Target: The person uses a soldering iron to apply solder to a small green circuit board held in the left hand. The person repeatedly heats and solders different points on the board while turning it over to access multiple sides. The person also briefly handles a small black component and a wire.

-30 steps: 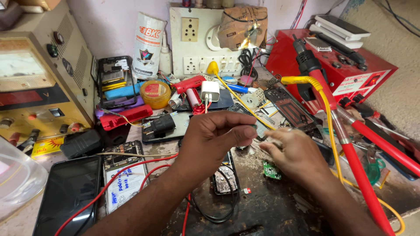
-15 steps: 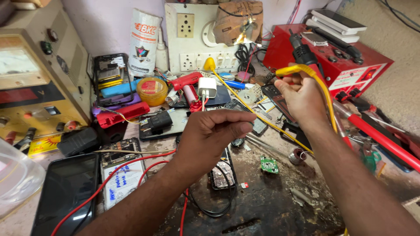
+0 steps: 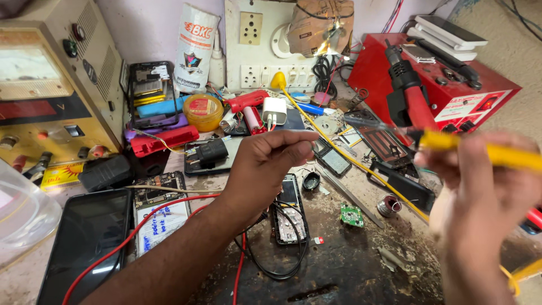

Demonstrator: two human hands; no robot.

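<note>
My left hand (image 3: 271,164) hovers over the middle of the bench with its fingertips pinched on a thin grey wire (image 3: 302,131) that points right. My right hand (image 3: 480,197), blurred at the right edge, grips a yellow-handled soldering iron (image 3: 485,153). Its dark metal tip (image 3: 375,123) points left toward the left fingertips, a small gap away. The iron's yellow cable (image 3: 339,149) runs back to a yellow plug (image 3: 278,82) in the white socket board. An opened phone (image 3: 291,212) lies on the bench below my left hand, with a black cable looped around it.
A small green circuit board (image 3: 352,215) and a solder spool (image 3: 387,205) lie right of the phone. A red station box (image 3: 451,85) stands at the back right and a beige power supply (image 3: 51,96) at the left. A black phone (image 3: 84,243), red wires (image 3: 141,229) and several phone parts crowd the bench.
My right hand went from the bench up to the yellow iron at the back right, then drew it forward and down to the right. My left hand stayed pinched in place.
</note>
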